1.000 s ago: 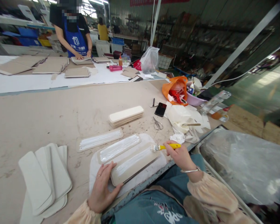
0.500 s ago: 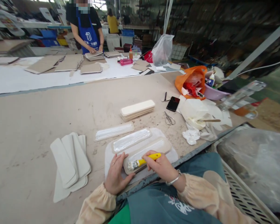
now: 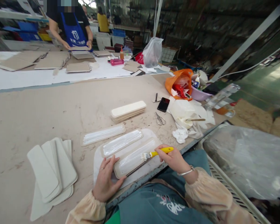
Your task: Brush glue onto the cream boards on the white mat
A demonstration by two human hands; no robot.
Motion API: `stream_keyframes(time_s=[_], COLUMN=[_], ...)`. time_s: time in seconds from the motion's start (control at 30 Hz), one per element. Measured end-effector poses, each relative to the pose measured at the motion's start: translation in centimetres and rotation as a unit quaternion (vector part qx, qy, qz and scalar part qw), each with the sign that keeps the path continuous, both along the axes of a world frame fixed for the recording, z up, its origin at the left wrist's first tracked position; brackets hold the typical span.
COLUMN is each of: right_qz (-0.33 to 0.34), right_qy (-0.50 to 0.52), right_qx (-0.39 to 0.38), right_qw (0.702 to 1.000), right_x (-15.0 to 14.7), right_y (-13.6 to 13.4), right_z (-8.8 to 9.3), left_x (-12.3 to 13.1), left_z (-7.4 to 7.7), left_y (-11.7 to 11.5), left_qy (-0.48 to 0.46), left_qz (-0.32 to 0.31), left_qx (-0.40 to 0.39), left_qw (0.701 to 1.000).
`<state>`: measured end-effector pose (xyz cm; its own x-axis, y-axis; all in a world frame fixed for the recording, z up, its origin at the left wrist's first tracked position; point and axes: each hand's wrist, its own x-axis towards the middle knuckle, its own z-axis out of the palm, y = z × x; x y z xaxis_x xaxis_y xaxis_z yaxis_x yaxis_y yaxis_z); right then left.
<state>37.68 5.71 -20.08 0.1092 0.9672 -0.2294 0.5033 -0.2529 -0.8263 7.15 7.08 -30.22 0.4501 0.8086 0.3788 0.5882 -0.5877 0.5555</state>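
Observation:
My right hand (image 3: 174, 158) is closed around the yellow handle of a paintbrush (image 3: 164, 150). Its white-coated bristles rest on a long, round-ended panel (image 3: 134, 161), toward the right part of its near edge. My left hand (image 3: 107, 180) lies with fingers and thumb spread against that panel's left end. White, wet-looking coating covers the panel's middle. Beyond it, a second coated panel (image 3: 121, 143) shares the same white sheet (image 3: 98, 160), and a third coated panel (image 3: 104, 134) lies farther off. Loose pale strips (image 3: 52, 171) overlap at left; a neat stack (image 3: 128, 110) of similar strips sits behind.
Scissors (image 3: 160, 119), a phone (image 3: 163, 105) and a white tub (image 3: 182, 112) with a stick lie right of the stack. An orange bag (image 3: 171, 81) and clear bottle (image 3: 222, 96) stand beyond. A plastic-covered crate (image 3: 242, 161) is at right. Across the table, a person (image 3: 74, 31) handles boards.
My right hand has moved the brush rightward along the panel, from near its left end. My left hand stays at the left end. The view has shifted right.

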Motion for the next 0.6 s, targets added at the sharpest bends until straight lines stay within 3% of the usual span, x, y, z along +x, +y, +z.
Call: stream_keyframes(time_s=[0.23, 0.6], right_qz=[-0.048, -0.046], right_qy=[-0.044, -0.128], right_qx=[0.043, 0.076], right_qw=[0.997, 0.988], right_x=[3.7, 5.2], right_y=[0.3, 0.7], right_z=[0.3, 1.3], left_x=[-0.3, -0.4], left_z=[-0.8, -1.1], left_y=[0.1, 0.1], left_qy=[0.001, 0.013], left_qz=[0.005, 0.008], left_qx=[0.013, 0.033], left_qw=[1.0, 0.999])
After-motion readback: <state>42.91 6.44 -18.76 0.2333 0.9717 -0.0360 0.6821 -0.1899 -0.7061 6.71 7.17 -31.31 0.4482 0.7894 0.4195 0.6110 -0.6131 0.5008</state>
